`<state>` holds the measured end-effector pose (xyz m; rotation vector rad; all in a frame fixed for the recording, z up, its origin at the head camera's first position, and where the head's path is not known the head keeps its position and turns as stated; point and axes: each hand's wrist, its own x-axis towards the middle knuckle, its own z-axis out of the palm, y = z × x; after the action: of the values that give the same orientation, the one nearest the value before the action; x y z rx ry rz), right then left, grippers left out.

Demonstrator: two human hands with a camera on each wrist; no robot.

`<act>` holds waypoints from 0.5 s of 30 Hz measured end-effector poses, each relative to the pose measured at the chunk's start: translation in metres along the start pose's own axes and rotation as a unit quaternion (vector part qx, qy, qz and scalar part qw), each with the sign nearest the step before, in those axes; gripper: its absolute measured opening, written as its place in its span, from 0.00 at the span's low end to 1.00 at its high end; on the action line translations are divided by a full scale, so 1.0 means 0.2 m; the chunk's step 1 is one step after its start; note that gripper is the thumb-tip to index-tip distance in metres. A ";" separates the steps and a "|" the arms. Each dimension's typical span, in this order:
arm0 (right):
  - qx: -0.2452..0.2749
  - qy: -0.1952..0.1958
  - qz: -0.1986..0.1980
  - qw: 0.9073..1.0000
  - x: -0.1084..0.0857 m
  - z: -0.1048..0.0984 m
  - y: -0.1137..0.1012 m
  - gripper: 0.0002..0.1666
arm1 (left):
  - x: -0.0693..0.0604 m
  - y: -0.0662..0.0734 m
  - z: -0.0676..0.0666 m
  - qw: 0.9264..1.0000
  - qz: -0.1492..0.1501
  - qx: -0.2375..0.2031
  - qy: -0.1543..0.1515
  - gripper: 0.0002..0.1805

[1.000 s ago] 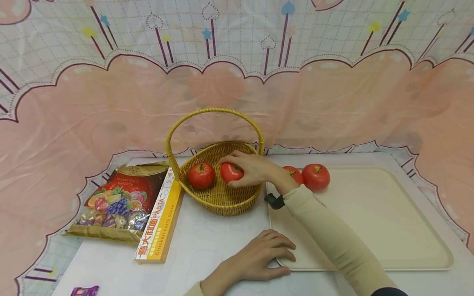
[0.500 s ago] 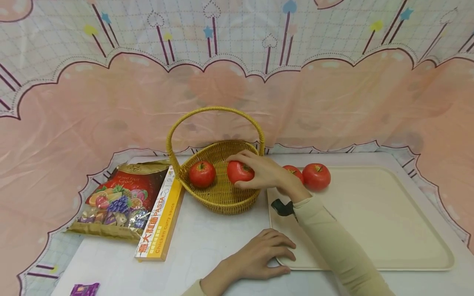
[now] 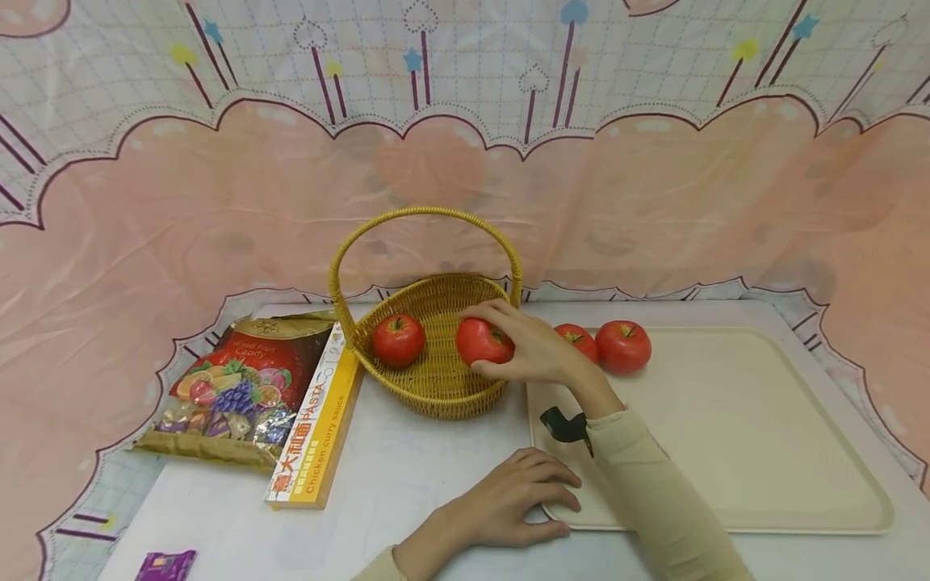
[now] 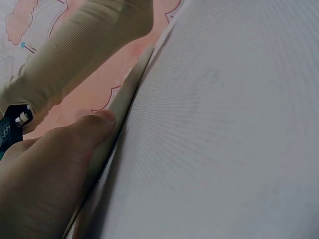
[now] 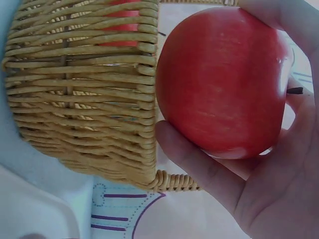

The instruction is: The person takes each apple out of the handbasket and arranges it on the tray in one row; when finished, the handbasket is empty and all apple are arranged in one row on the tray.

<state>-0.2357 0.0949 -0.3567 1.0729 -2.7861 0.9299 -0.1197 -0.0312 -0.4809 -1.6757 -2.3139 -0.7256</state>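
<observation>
My right hand (image 3: 534, 345) grips a red apple (image 3: 481, 342) at the right side of the yellow wicker basket (image 3: 429, 395). In the right wrist view, thumb and fingers curl round this apple (image 5: 219, 84), just above the basket's rim (image 5: 148, 89). Another red apple (image 3: 399, 340) lies inside the basket on the left. My left hand (image 3: 512, 500) rests on the near left corner of the beige tray (image 3: 763, 444). The left wrist view has its thumb (image 4: 97, 127) along the tray's edge. Two more apples, one partly hidden (image 3: 577, 342) and one whole (image 3: 622, 347), sit at the tray's far left.
Left of the basket lie a yellow pasta box (image 3: 314, 444) and a bag of mixed fruit candy (image 3: 240, 387). A purple wrapped candy (image 3: 165, 566) is near the table's front left. Patterned cloth (image 3: 465, 202) hangs behind the table.
My right hand has moved to the right with the apple, from the middle of the basket toward its right rim. My left hand has stayed on the tray corner.
</observation>
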 end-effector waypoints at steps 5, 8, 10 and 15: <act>0.014 0.020 -0.002 1.000 -0.04 0.01 0.01 0.36 | 0.00 0.00 0.00 1.000 -0.005 -0.004 -0.004 0.13; 0.023 0.034 0.007 0.999 -0.08 0.00 0.02 0.37 | 0.00 0.00 -0.01 1.000 -0.003 -0.006 -0.002 0.13; 0.027 0.046 0.012 0.998 -0.10 0.00 0.02 0.37 | 0.00 0.00 -0.01 1.000 0.000 -0.004 -0.001 0.13; 0.030 0.062 0.014 0.998 -0.16 0.00 0.04 0.37 | 0.00 0.00 -0.01 1.000 0.000 0.001 -0.006 0.13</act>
<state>-0.2156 0.1190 -0.3681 0.9510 -2.6959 1.0512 -0.1193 -0.0315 -0.4798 -1.6829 -2.3214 -0.7153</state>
